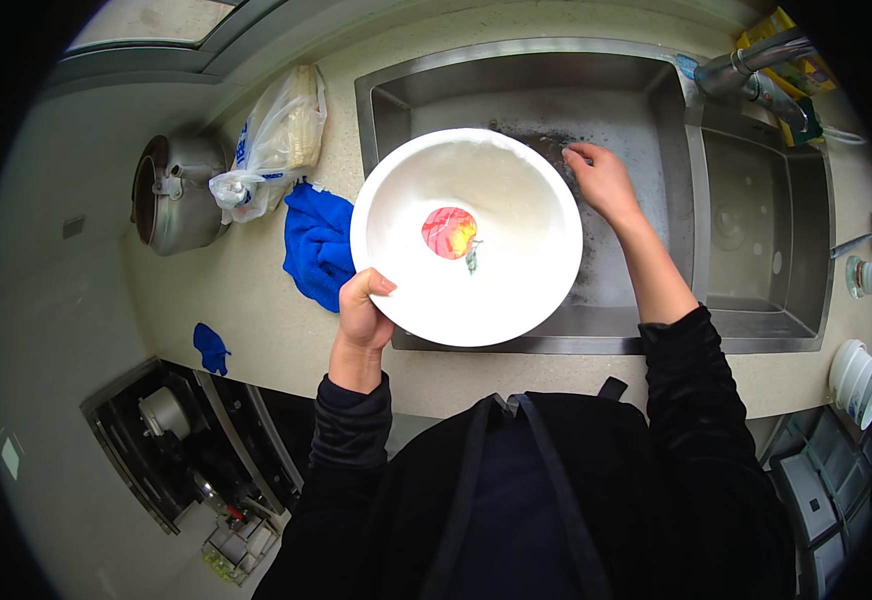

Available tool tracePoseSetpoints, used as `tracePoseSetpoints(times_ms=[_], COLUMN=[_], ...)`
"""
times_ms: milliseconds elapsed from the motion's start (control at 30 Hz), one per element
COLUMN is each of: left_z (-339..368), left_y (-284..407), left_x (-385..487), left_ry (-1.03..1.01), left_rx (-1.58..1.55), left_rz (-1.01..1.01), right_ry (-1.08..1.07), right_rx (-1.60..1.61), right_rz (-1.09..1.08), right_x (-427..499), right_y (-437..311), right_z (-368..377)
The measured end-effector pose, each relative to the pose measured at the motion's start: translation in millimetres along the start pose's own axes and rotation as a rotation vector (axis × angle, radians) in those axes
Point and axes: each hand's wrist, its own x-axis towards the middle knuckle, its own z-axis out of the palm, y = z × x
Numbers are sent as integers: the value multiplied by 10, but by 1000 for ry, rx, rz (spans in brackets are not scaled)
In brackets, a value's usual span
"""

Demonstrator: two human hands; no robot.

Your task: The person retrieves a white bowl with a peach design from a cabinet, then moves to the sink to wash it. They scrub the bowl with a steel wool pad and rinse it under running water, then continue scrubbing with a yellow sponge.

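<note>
A white bowl (406,225) with a printed red and yellow fruit at its middle is tilted so that its inside faces me. My left hand (365,311) grips its lower left rim, with the thumb over the edge. Behind the bowl lies the large basin of a stainless-steel sink (631,112), its floor wet with dark specks. Over that basin, to the right of the bowl and apart from it, hovers my right hand (602,180) with fingers curled and fingertips close together. Whether something small sits between those fingertips cannot be made out.
Left of the sink lie a blue cloth (320,240), a plastic bag of corn (282,135) and a metal kettle (188,191). A faucet (751,71) rises beside the smaller basin (747,217). Stacked bowls (852,379) stand at the counter's right. A pot (164,412) sits on the stove.
</note>
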Motion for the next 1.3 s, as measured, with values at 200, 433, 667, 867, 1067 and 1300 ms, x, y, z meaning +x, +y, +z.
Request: tracePoseSetpoints(times_ms=[200,433,667,867,1067,1300], left_z=[67,85,94,10,-62,387], left_y=[63,81,91,119,152,79], left_x=[-20,-58,-46,76,132,-152], left_ry=[-72,-106,-149,-228,-229,-12], left_rx=[3,-15,-5,-21,-94,-26], left_rz=[4,-4,-14,-126,-169,-24], right_ry=[-299,-439,-433,-716,-700,-577], right_rx=[680,771,595,485,517,802], right_rz=[11,-38,-116,31,151,222], right_x=[-387,-696,-684,-415,-448,-618], right_y=[-440,-667,-639,-630,-464,-359], right_z=[-274,-366,-398,-444,-316,-58])
